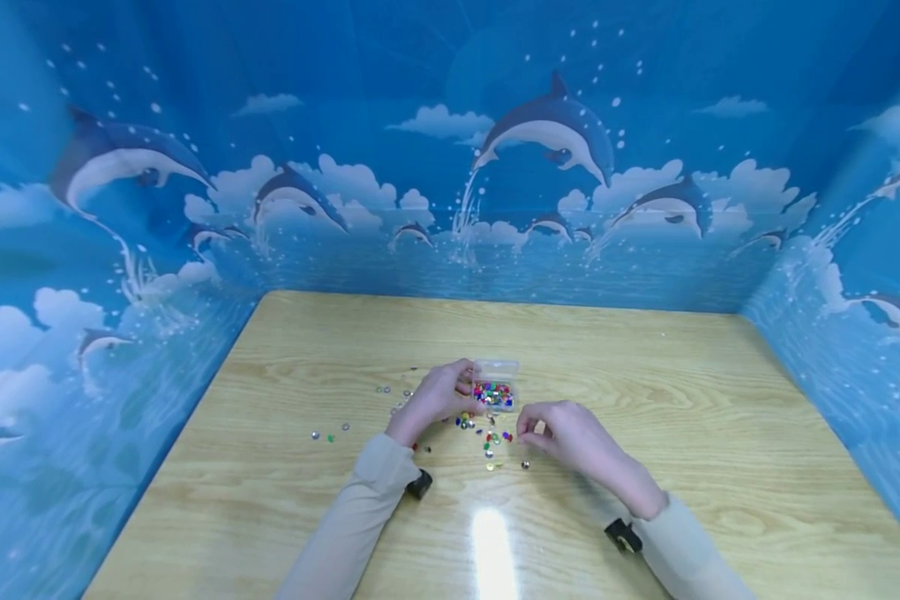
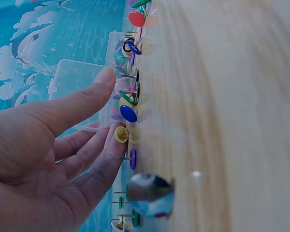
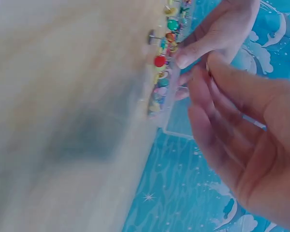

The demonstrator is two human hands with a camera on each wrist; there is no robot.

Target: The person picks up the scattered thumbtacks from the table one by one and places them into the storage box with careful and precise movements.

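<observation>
A blue dolphin-printed backdrop (image 1: 450,167) borders the wood-grain table (image 1: 645,375).

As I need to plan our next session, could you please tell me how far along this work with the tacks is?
Probably partway. Done: many colourful tacks lie in the clear box. In hand: the left hand holds the box; the right hand seems to pinch a tack. Remaining: loose tacks scattered on the table, and presumably the open lid to close.

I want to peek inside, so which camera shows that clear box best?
The head view: it looks down into the clear box, showing tacks inside. Both wrist views show it side-on, partly hidden by the left hand.
</observation>
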